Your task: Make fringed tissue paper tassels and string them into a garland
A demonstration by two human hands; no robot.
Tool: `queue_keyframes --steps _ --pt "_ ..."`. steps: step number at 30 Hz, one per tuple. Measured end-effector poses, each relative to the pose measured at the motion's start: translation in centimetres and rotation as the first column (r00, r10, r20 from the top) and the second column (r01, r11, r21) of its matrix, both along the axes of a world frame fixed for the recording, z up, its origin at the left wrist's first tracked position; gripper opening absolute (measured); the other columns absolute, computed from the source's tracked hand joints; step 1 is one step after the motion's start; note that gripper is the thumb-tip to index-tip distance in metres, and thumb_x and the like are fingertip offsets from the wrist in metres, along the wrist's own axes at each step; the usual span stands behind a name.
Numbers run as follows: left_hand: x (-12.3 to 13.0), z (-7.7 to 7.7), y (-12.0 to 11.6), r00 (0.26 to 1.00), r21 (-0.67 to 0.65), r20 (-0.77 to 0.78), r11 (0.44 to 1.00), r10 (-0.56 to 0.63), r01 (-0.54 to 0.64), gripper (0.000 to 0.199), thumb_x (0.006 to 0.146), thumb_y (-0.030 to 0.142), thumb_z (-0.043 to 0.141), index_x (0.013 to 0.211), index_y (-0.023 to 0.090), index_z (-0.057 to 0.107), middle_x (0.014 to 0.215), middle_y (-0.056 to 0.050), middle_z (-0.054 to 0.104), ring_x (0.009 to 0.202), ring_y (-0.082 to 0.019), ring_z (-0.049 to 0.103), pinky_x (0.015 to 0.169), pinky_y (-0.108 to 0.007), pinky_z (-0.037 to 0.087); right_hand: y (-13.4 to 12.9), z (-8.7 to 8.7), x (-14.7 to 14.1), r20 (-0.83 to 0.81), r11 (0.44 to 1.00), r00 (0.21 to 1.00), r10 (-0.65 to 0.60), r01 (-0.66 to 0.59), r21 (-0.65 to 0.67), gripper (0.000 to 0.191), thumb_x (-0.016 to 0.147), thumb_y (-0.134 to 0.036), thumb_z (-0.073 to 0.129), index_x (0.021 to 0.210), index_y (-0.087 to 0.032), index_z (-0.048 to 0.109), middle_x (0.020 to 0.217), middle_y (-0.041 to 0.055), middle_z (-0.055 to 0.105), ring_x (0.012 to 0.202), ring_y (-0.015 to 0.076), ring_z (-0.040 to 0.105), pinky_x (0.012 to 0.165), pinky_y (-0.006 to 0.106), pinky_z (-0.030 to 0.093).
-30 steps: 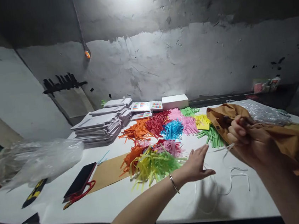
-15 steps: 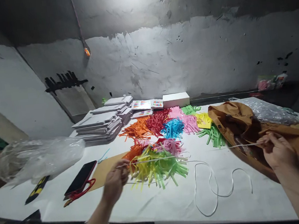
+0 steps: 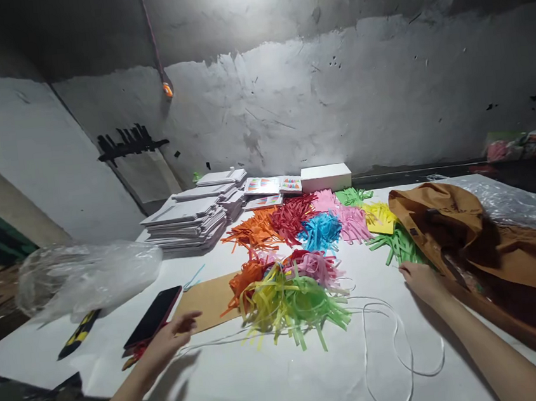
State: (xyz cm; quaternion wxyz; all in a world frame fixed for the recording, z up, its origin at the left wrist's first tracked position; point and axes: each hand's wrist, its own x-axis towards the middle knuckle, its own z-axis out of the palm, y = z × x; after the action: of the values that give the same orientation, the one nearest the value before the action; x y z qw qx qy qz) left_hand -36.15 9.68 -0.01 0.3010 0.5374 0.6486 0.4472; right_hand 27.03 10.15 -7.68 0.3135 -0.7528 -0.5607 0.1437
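Observation:
My left hand (image 3: 174, 338) hovers low over the table's left side, beside the phone, fingers apart and holding nothing that shows. Close under it, white string (image 3: 220, 341) runs right towards a garland of fringed tassels, yellow and green (image 3: 290, 300) in front, orange (image 3: 248, 282) and pink (image 3: 316, 265) behind. My right hand (image 3: 423, 281) is near the table surface just before a loose green fringe (image 3: 397, 245). Its fingers are pressed together; a tiny pale bit shows at their tips, too small to name. More string (image 3: 412, 364) lies in loops between that hand and the table's front.
A phone (image 3: 153, 318) and a yellow-black cutter (image 3: 78, 335) lie left, near a clear plastic bag (image 3: 94, 276). Behind stand stacked white sheets (image 3: 184, 222) and a white box (image 3: 325, 177). Red (image 3: 293, 219) and blue fringes (image 3: 320, 231) lie mid-table. Brown cloth (image 3: 508, 258) covers the right side.
The string stretched between both hands is down on the table. My left hand has moved left and down and opened; my right hand has moved left, off the brown cloth's edge, towards the green fringe.

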Motion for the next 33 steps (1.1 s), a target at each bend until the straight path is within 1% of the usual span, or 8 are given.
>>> queue_keyframes --steps 3,8,12,14,17,21,25,33 --pt "2.0 0.6 0.9 0.949 0.011 -0.295 0.993 -0.108 0.117 0.035 0.046 0.021 0.064 0.08 0.024 0.073 0.097 -0.009 0.074 0.103 -0.038 0.065 0.08 -0.041 0.055 0.6 -0.2 -3.2 0.183 0.998 0.982 0.052 -0.042 -0.056 0.025 0.096 -0.034 0.062 0.114 -0.017 0.063 0.119 0.008 0.063 0.105 0.0206 0.063 0.091 0.042 0.053" --pt "10.4 1.8 2.6 0.818 0.13 -0.538 0.939 -0.202 0.317 0.032 0.084 0.032 0.047 0.103 0.019 0.069 0.107 -0.012 0.069 0.093 -0.027 0.068 0.081 -0.04 0.057 2.8 -0.2 -10.2 0.244 0.957 0.926 0.287 -0.269 -0.108 0.027 0.096 -0.035 0.062 0.117 -0.018 0.062 0.124 0.0077 0.061 0.111 0.0227 0.061 0.096 0.046 0.051" --pt "18.3 0.6 6.0 0.725 0.109 -0.608 0.871 -0.323 0.479 0.043 0.081 0.011 0.048 0.119 0.022 0.064 0.133 -0.01 0.059 0.108 -0.022 0.064 0.092 -0.031 0.051 5.1 -0.8 -15.6 0.094 0.923 0.921 0.379 -0.368 -0.111 0.03 0.096 -0.036 0.062 0.12 -0.017 0.061 0.124 0.0086 0.061 0.108 0.0221 0.062 0.093 0.044 0.052" --pt "20.4 -0.1 7.8 0.676 0.06 -0.633 0.847 -0.377 0.529 0.031 0.077 0.008 0.055 0.1 0.021 0.071 0.115 -0.008 0.068 0.091 -0.021 0.069 0.083 -0.03 0.053 5.6 -0.8 -16.6 -0.04 0.919 0.922 0.385 -0.387 -0.078 0.031 0.096 -0.036 0.062 0.12 -0.016 0.061 0.122 0.0084 0.062 0.105 0.0214 0.063 0.09 0.043 0.054" --pt "20.1 -0.4 9.1 0.658 0.042 -0.637 0.834 -0.401 0.55 0.014 0.081 0.013 0.058 0.077 0.019 0.07 0.085 -0.005 0.072 0.077 -0.021 0.068 0.077 -0.029 0.053 5.0 0.1 -15.1 -0.309 0.914 0.866 0.393 -0.404 0.028 0.028 0.097 -0.039 0.06 0.113 -0.015 0.062 0.107 0.0048 0.065 0.088 0.0163 0.065 0.078 0.035 0.056" --pt "15.7 0.5 8.1 0.738 0.131 -0.59 0.863 -0.327 0.488 0.023 0.092 0.023 0.049 0.095 0.019 0.071 0.097 -0.008 0.075 0.09 -0.021 0.069 0.083 -0.029 0.052 2.2 3.1 -9.4 -0.635 0.925 0.673 0.38 -0.295 0.24 0.04 0.093 -0.058 0.056 0.09 -0.018 0.057 0.064 -0.007 0.045 0.05 0.0076 0.045 0.05 0.023 0.045" --pt "11.6 1.3 6.0 0.8 0.174 -0.551 0.905 -0.238 0.388 0.04 0.099 0.036 0.035 0.106 0.016 0.069 0.102 -0.01 0.075 0.091 -0.022 0.07 0.08 -0.03 0.053 -1.2 6.1 -3.2 -0.777 0.945 0.546 0.314 -0.104 0.309 0.044 0.072 -0.059 0.072 0.082 -0.022 0.052 0.058 -0.0113 0.024 0.043 0.0053 0.021 0.038 0.02 0.025" --pt "11.1 1.0 3.2 0.638 0.016 -0.636 0.818 -0.435 0.574 0.029 0.088 0.043 0.06 0.085 0.019 0.075 0.076 -0.004 0.072 0.068 -0.018 0.065 0.064 -0.025 0.044 -5.6 5.6 2.0 -0.609 0.971 0.791 0.063 0.092 0.219 0.032 0.072 -0.052 0.065 0.085 -0.025 0.053 0.06 -0.0072 0.032 0.046 0.0097 0.029 0.043 0.025 0.031"
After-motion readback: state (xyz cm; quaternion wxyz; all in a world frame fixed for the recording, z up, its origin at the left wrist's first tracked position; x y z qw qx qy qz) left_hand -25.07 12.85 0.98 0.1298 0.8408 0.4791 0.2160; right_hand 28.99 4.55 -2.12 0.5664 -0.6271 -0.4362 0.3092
